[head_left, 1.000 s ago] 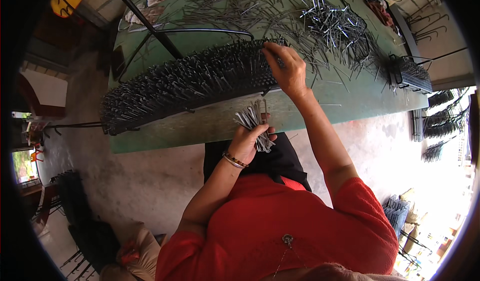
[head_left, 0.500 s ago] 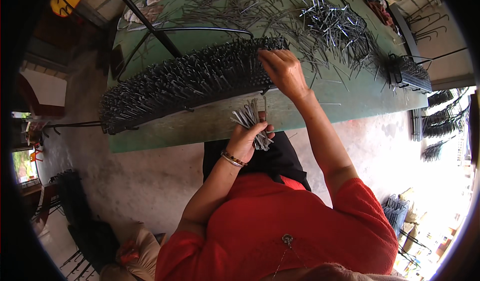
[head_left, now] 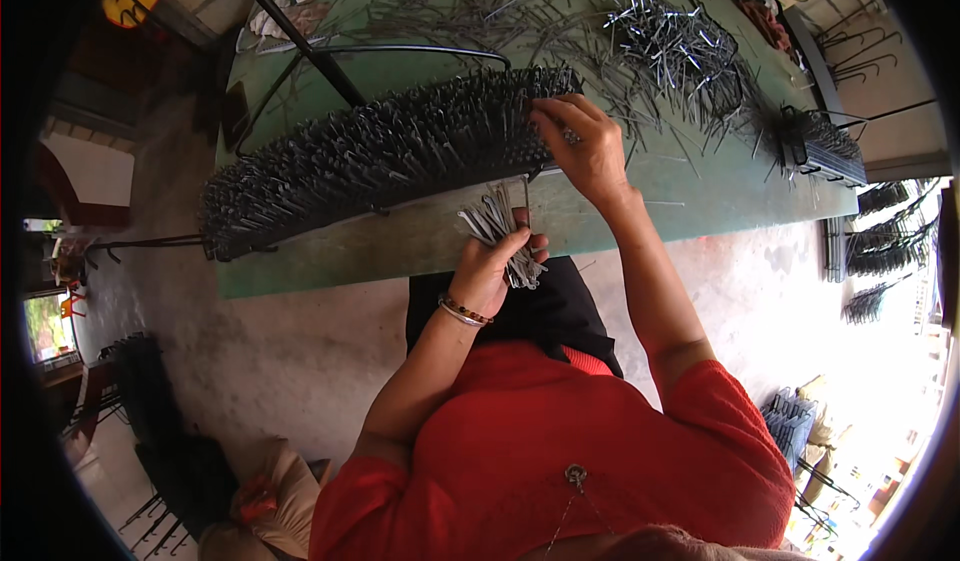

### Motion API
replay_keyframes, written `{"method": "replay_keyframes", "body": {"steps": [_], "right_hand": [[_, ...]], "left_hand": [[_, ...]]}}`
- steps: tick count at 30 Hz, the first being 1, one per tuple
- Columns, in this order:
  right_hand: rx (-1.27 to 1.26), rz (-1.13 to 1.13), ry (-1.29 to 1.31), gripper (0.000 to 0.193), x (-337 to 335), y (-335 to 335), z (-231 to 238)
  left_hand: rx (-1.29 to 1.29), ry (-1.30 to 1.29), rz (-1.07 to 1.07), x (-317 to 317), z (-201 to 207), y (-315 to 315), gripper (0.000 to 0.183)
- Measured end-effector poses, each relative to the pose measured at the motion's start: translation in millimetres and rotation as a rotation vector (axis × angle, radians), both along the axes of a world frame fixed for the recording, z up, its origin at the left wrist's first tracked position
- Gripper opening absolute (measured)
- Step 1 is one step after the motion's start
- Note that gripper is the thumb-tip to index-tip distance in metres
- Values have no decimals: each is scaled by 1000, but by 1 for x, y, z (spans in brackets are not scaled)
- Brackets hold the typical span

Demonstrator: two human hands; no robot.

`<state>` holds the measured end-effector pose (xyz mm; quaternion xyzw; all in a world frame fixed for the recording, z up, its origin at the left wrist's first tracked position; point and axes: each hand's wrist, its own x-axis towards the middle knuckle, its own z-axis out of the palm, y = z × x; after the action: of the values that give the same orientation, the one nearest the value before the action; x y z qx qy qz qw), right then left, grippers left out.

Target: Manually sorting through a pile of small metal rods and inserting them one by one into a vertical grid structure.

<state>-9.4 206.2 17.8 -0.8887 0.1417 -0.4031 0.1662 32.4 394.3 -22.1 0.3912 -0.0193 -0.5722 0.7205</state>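
My left hand (head_left: 486, 271) is closed around a bundle of thin metal pins (head_left: 488, 217) just off the near edge of the green table. The pins fan out beyond the thumb, and their lower ends show beneath the fingers. My right hand (head_left: 590, 149) reaches over the right end of a long dark rack (head_left: 300, 239). Its thumb and forefinger are pinched together against the pins there; what lies between the fingertips is too small to make out. Dark hooked pins (head_left: 350, 156) crowd the rack, standing up or leaning.
Loose pins are heaped in a pile (head_left: 680, 46) on the green table (head_left: 680, 186) and scattered across its far side. A black bar frame (head_left: 420, 51) stands behind the rack. A smaller rack (head_left: 825, 151) sits at the right edge. Hooked bundles (head_left: 880, 251) hang farther right.
My right hand has shifted slightly right, still at the rack's right end. The left hand, with its bundle of metal pins, stays in nearly the same place.
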Motion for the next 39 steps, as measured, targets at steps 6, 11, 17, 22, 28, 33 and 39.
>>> {"method": "replay_keyframes", "body": {"steps": [6, 11, 17, 22, 28, 33, 39], "right_hand": [[861, 268, 354, 23, -21, 27, 7], [1095, 247, 198, 25, -20, 19, 12], [695, 64, -72, 23, 8, 12, 14], [451, 23, -144, 20, 27, 7, 9], [328, 50, -161, 18, 33, 8, 10], [172, 90, -63, 18, 32, 7, -4], [-117, 100, 26, 20, 27, 5, -8]], "left_hand": [[-63, -27, 59, 2, 7, -2, 17], [-32, 86, 73, 3, 1, -4, 19], [47, 139, 51, -2, -7, 0, 27], [19, 112, -17, -2, -8, 2, 28], [24, 66, -37, 1, -13, 5, 26], [5, 63, -18, 2, -10, 6, 27], [-10, 78, 1, 3, -6, 6, 27]]}}
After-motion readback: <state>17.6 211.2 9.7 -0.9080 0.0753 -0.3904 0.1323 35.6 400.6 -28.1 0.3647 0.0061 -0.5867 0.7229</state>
